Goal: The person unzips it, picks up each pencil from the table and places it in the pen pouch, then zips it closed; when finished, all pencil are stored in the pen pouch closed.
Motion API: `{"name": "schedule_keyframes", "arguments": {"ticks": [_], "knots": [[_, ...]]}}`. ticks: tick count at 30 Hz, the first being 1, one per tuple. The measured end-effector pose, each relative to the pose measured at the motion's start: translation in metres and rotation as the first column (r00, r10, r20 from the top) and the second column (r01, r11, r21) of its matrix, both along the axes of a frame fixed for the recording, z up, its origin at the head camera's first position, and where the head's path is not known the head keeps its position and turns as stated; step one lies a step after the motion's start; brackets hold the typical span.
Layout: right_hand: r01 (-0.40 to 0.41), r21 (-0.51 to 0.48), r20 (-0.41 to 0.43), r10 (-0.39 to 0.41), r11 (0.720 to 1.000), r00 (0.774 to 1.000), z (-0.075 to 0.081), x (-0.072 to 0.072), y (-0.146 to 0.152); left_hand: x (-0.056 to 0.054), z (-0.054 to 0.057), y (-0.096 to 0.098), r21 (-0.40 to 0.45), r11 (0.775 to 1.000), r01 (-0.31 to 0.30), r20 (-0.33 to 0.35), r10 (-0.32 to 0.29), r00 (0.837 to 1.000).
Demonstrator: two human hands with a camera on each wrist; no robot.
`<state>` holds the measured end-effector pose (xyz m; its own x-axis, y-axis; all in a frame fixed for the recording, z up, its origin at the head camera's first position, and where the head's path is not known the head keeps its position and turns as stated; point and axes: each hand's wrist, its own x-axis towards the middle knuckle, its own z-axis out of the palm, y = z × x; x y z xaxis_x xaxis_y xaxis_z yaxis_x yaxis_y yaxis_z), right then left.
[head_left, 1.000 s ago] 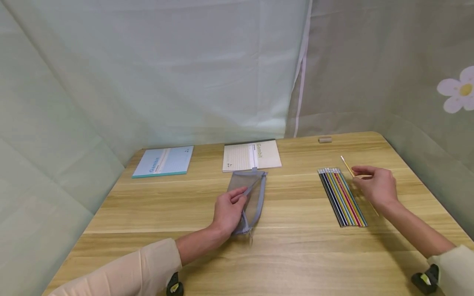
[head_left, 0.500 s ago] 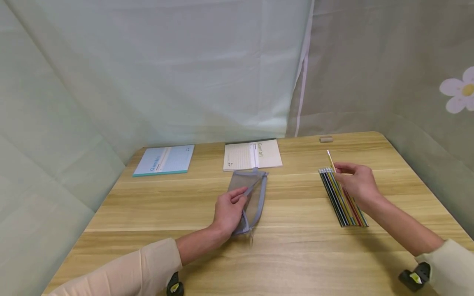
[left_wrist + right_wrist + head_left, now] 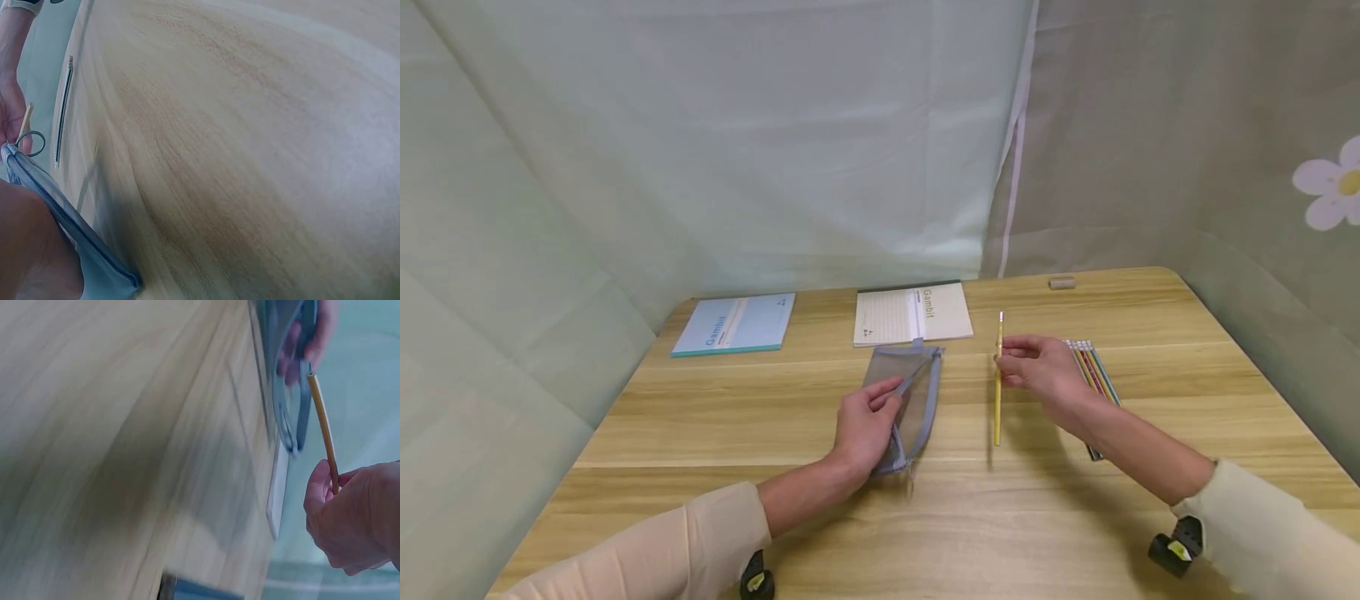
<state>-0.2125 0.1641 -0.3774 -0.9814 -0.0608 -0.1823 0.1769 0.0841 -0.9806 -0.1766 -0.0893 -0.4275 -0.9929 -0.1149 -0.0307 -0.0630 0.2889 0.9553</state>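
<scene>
My left hand (image 3: 867, 429) grips one edge of a grey mesh zip pouch (image 3: 917, 408), its mouth spread apart at the right side. In the left wrist view the pouch's zipper edge (image 3: 75, 219) runs beside the hand, with a ring at its far end. A yellow pencil (image 3: 998, 400) is pinched between the thumb and fingers of my right hand (image 3: 1045, 371), above the table to the right of the pouch. The right wrist view shows this pencil (image 3: 324, 425) slanting toward the pouch opening (image 3: 290, 406). Several more pencils (image 3: 1097, 371) lie in a row, partly hidden behind the right forearm.
A blue notebook (image 3: 733, 325) lies at the back left of the wooden table (image 3: 700, 433). Behind the pouch is a cream notebook (image 3: 913, 312). A small brown cylinder (image 3: 1062, 283) lies near the back edge. Fabric curtains (image 3: 820, 150) surround the table.
My right hand has carried the yellow pencil left, from the right side of the pencil row across it toward the pouch. The left hand and pouch have stayed in place.
</scene>
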Motion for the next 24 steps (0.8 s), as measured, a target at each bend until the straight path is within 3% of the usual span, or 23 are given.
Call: {"name": "schedule_keyframes", "arguments": {"ticks": [11, 24], "knots": [[-0.024, -0.237, 0.079, 0.044, 0.971, 0.996, -0.018, 0.0, -0.052, 0.001, 0.001, 0.003, 0.014, 1.0, -0.003, -0.022, 0.003, 1.0], [0.043, -0.274, 0.129, -0.008, 0.961, 0.992, -0.034, 0.004, -0.084, 0.001, 0.002, 0.004, -0.007, 1.0, 0.0, -0.046, 0.0, 0.999]]}}
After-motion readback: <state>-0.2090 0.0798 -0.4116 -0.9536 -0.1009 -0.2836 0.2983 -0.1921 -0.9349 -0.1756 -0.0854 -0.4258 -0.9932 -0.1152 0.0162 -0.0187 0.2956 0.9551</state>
